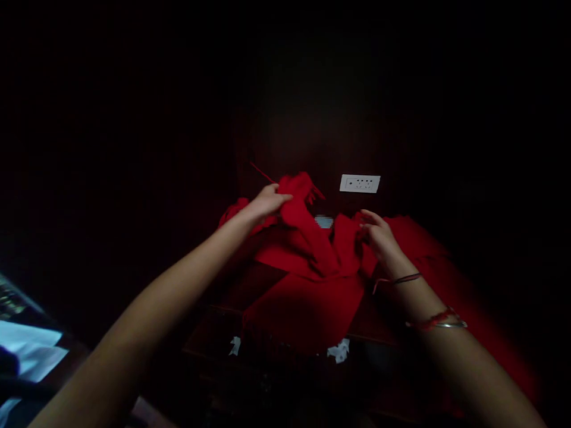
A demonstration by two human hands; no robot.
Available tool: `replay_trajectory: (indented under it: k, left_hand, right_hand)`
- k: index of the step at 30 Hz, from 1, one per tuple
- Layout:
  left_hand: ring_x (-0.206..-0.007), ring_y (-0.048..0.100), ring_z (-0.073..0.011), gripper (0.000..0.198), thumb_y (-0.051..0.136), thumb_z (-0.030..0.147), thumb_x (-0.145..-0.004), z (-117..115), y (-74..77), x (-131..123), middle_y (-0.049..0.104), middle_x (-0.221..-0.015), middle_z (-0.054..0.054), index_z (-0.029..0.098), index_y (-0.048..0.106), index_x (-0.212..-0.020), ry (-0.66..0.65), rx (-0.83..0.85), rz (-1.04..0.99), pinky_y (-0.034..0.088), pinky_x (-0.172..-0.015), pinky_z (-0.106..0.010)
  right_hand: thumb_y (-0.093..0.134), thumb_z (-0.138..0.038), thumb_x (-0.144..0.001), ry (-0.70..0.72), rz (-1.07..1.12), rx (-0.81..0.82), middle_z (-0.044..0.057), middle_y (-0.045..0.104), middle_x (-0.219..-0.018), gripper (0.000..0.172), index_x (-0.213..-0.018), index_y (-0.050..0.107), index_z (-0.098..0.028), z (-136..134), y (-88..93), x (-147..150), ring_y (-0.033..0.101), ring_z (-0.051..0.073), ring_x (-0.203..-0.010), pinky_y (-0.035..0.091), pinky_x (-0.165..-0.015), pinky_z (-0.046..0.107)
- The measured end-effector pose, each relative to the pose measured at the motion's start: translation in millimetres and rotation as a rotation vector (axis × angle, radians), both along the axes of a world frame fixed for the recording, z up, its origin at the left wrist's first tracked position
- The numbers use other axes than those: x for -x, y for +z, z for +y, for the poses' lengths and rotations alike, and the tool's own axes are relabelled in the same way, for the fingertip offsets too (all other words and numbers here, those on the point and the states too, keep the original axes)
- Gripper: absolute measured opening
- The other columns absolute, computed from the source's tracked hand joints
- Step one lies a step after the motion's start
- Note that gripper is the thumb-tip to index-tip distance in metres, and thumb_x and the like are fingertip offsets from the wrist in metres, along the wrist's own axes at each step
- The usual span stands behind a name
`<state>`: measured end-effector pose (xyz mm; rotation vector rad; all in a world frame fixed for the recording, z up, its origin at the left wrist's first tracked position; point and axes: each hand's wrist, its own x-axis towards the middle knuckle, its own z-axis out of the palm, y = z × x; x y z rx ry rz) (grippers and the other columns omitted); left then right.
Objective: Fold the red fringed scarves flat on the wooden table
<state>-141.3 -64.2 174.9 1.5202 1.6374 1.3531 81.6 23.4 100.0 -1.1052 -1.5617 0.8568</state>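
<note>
A large red cloth [307, 303] with a fringed edge lies bunched over a dark surface and hangs over its front. My left hand [271, 201] grips a raised, gathered fold of it, thumb on the near side and fingers behind. At the right, my right hand [375, 230] is beside another upright fold, with its fingers apart and the fingertips at the cloth's edge. More of the red cloth spreads to the right, behind and under my right forearm.
A white socket plate [360, 183] is on the dark wall behind the cloth. White scraps [339, 351] show below the cloth's lower edge. Pale papers [33, 351] lie at the lower left. Much of the surroundings is too dark to make out.
</note>
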Motion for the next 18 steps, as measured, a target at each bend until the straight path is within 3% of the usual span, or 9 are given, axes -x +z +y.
replay_trajectory:
  k: [2, 5, 6, 8, 10, 11, 14, 16, 18]
  left_hand:
    - [-0.065, 0.056, -0.0127, 0.03, 0.045, 0.024, -0.076, 6, -26.6, -35, 0.059, -0.082, -0.006, 0.012, 0.045, -0.103, -0.166, 0.154, 0.095, 0.045, -0.057, -0.023]
    - [-0.073, 0.056, -0.0142, 0.033, 0.037, 0.038, -0.079, 15, -59.1, -52, 0.06, -0.085, -0.007, 0.013, 0.052, -0.093, -0.537, 0.397, 0.366, 0.044, -0.062, -0.023]
    - [-0.075, 0.056, -0.0156, 0.037, 0.032, 0.041, -0.08, 20, -66.1, -47, 0.06, -0.086, -0.008, 0.012, 0.054, -0.09, -0.54, 0.419, 0.476, 0.044, -0.064, -0.024]
    - [-0.084, 0.054, -0.0197, 0.043, 0.025, 0.041, -0.082, 30, -77.7, -29, 0.058, -0.093, -0.011, 0.011, 0.055, -0.091, -0.354, 0.339, 0.709, 0.041, -0.073, -0.028]
    - [-0.1, 0.046, -0.0241, 0.046, 0.026, 0.043, -0.081, 37, -92.2, -8, 0.05, -0.108, -0.015, 0.01, 0.05, -0.104, -0.125, 0.221, 0.895, 0.033, -0.083, -0.032]
    - [-0.108, 0.038, -0.0255, 0.052, 0.029, 0.046, -0.079, 39, -101.9, 0, 0.042, -0.117, -0.017, 0.009, 0.043, -0.113, -0.093, 0.191, 0.95, 0.029, -0.088, -0.032]
    - [-0.12, 0.013, -0.0278, 0.075, 0.029, 0.062, -0.072, 33, -137.5, 13, 0.015, -0.133, -0.014, 0.015, 0.015, -0.129, -0.23, 0.296, 0.994, 0.019, -0.093, -0.038]
    - [-0.121, 0.003, -0.03, 0.084, 0.028, 0.07, -0.065, 25, -158.1, 15, 0.006, -0.135, -0.01, 0.022, 0.006, -0.13, -0.28, 0.384, 1.005, 0.012, -0.093, -0.046]
    - [-0.12, -0.003, -0.0317, 0.087, 0.027, 0.074, -0.061, 20, -169.0, 14, 0.002, -0.135, -0.008, 0.026, 0.004, -0.13, -0.254, 0.414, 1.013, 0.007, -0.092, -0.051]
  right_hand:
    - [0.032, -0.029, -0.074, 0.006, -0.065, -0.016, 0.01, 0.041, -0.12, 0.053, -0.125, 0.022, -0.018, -8, -5.0, -24, 0.047, 0.019, -0.099, 0.04, -0.079, 0.033]
    - [0.043, -0.04, -0.071, 0.226, -0.401, -0.155, 0.009, 0.031, -0.128, 0.069, -0.129, 0.013, -0.02, -31, -25.8, -40, 0.034, 0.021, -0.112, 0.033, -0.088, 0.033]
    - [0.048, -0.042, -0.067, 0.307, -0.546, -0.187, 0.009, 0.028, -0.13, 0.075, -0.13, 0.013, -0.019, -37, -35.0, -40, 0.031, 0.022, -0.114, 0.031, -0.09, 0.033]
    - [0.055, -0.04, -0.063, 0.387, -0.79, -0.197, 0.01, 0.027, -0.129, 0.08, -0.129, 0.015, -0.019, -46, -53.2, -34, 0.03, 0.024, -0.114, 0.03, -0.09, 0.035]
    - [0.055, -0.032, -0.063, 0.354, -0.933, -0.191, 0.011, 0.036, -0.123, 0.07, -0.126, 0.027, -0.019, -47, -65.1, -24, 0.037, 0.024, -0.109, 0.032, -0.086, 0.034]
    - [0.054, -0.026, -0.063, 0.32, -0.969, -0.197, 0.01, 0.043, -0.117, 0.06, -0.12, 0.037, -0.019, -46, -66.6, -18, 0.042, 0.023, -0.104, 0.034, -0.084, 0.033]
    - [0.048, -0.012, -0.062, 0.249, -0.976, -0.233, 0.005, 0.059, -0.088, 0.03, -0.09, 0.059, -0.018, -36, -47.1, -15, 0.053, 0.017, -0.082, 0.039, -0.072, 0.026]
    - [0.046, -0.01, -0.062, 0.17, -0.918, -0.214, 0.001, 0.061, -0.071, 0.023, -0.077, 0.06, -0.018, -24, -16.9, -32, 0.055, 0.014, -0.066, 0.04, -0.062, 0.023]
    - [0.047, -0.012, -0.062, -0.013, -0.848, -0.195, 0.001, 0.06, -0.068, 0.018, -0.073, 0.061, -0.016, -8, 17.4, -64, 0.054, 0.013, -0.065, 0.039, -0.06, 0.022]
